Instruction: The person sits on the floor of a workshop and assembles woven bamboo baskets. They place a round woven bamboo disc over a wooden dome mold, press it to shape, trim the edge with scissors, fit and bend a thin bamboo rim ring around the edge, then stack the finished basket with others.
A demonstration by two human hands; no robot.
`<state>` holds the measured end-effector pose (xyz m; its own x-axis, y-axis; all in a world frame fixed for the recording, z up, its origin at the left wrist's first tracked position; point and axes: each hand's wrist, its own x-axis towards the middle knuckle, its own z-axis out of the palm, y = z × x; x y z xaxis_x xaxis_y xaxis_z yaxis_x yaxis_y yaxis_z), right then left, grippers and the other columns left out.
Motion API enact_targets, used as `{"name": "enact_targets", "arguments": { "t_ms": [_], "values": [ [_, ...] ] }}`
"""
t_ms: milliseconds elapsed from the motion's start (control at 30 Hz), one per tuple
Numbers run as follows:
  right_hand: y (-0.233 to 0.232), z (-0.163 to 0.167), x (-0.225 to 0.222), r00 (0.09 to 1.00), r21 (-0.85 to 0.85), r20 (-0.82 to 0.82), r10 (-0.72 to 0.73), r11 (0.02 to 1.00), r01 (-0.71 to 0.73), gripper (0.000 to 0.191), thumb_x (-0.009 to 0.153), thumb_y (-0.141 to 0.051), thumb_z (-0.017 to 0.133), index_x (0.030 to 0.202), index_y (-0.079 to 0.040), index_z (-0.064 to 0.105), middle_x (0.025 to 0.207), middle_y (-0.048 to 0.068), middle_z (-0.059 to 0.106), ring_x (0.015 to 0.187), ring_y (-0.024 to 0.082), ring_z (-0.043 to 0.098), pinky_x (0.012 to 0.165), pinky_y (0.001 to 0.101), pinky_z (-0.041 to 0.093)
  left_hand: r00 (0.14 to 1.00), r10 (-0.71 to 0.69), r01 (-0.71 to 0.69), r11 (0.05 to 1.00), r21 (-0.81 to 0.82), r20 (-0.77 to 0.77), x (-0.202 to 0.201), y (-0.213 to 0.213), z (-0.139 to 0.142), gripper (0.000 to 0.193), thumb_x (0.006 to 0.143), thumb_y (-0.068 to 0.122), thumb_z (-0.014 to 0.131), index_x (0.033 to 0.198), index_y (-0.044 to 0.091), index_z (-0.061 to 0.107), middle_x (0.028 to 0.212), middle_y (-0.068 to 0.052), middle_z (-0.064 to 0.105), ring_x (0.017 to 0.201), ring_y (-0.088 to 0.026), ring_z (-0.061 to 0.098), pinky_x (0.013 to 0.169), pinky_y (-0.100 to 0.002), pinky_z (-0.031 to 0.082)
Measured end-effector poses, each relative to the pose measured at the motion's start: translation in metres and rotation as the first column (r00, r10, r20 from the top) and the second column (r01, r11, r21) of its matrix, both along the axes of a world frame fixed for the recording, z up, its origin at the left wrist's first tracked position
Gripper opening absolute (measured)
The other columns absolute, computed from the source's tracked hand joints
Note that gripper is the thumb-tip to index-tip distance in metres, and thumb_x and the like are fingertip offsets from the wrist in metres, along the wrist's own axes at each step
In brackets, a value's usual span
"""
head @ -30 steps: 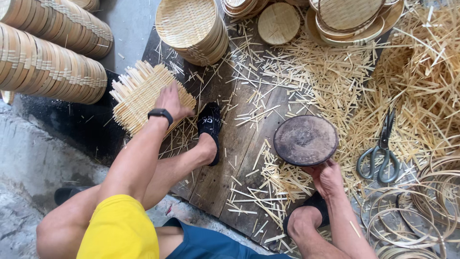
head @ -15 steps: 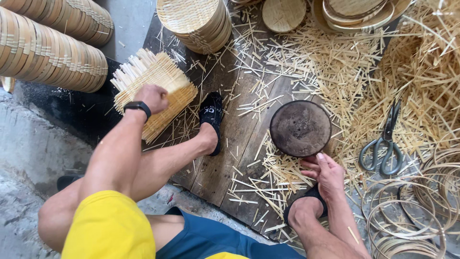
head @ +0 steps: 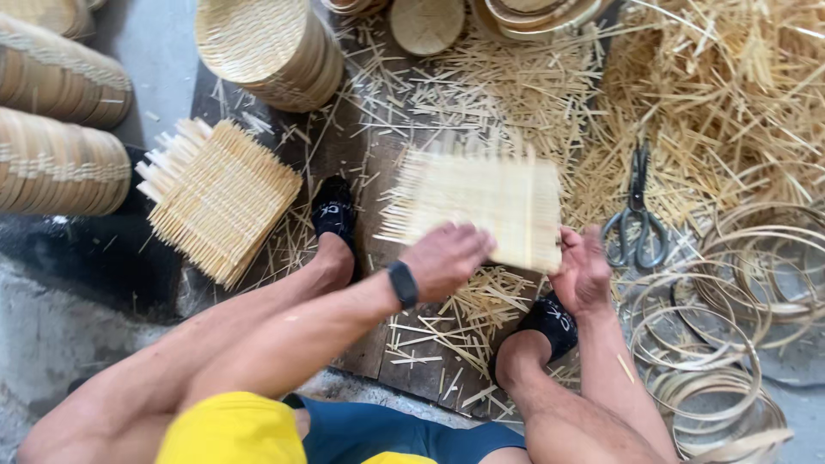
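A square woven bamboo mat (head: pixel 481 206) has been lifted off the stack of woven mats (head: pixel 219 198) and brought across to the middle of the dark wooden board (head: pixel 361 163), where the round dark disc was seen half a second ago; that disc is now covered or out of sight. The left hand (head: pixel 443 258), which was resting on the stack, is now laid against the mat's lower left corner, fingers curled onto it. The right hand (head: pixel 583 271) has been raised to the mat's lower right corner and is closed on its edge. The mat is held between both hands above the board, blurred by motion.

To the left of the mat, the stack lies beside a black-socked foot (head: pixel 333 215). To its right, scissors (head: pixel 634 215) rest on loose bamboo splints (head: pixel 730 94), with bamboo hoops (head: pixel 730 344) below them. Beyond the mat, a pile of round woven trays (head: pixel 266 47) is stacked.
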<state>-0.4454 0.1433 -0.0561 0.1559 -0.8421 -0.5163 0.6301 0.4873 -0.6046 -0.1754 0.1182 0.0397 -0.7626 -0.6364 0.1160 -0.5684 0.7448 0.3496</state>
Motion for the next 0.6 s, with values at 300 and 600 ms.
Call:
{"name": "enact_targets", "arguments": {
  "t_ms": [300,600],
  "values": [
    [-0.006,-0.032,0.007,0.860,0.082,-0.503,0.084,0.995,-0.049,0.036,0.084,-0.001,0.078,0.118,0.002,0.064,0.106,0.010,0.075,0.087,0.012,0.072,0.078,0.0263,0.061,0.752,0.624,-0.595,0.782,0.186,-0.213,0.005,0.011,-0.098,0.067,0.070,0.020,0.092,0.127,0.003,0.062,0.126,-0.017,0.066,0.123,-0.036,0.061,0.109,-0.049,0.046],
    [0.006,-0.040,0.008,0.795,0.044,-0.606,0.039,0.999,-0.015,0.033,0.082,-0.002,0.083,0.110,0.004,0.068,0.100,0.010,0.076,0.083,0.010,0.071,0.075,0.0241,0.060,0.389,0.897,-0.378,-0.054,0.924,0.211,0.059,-0.044,-0.140,0.042,0.067,0.009,0.091,0.103,-0.004,0.073,0.095,-0.011,0.079,0.079,-0.016,0.074,0.071,-0.032,0.061]
  ]
}}
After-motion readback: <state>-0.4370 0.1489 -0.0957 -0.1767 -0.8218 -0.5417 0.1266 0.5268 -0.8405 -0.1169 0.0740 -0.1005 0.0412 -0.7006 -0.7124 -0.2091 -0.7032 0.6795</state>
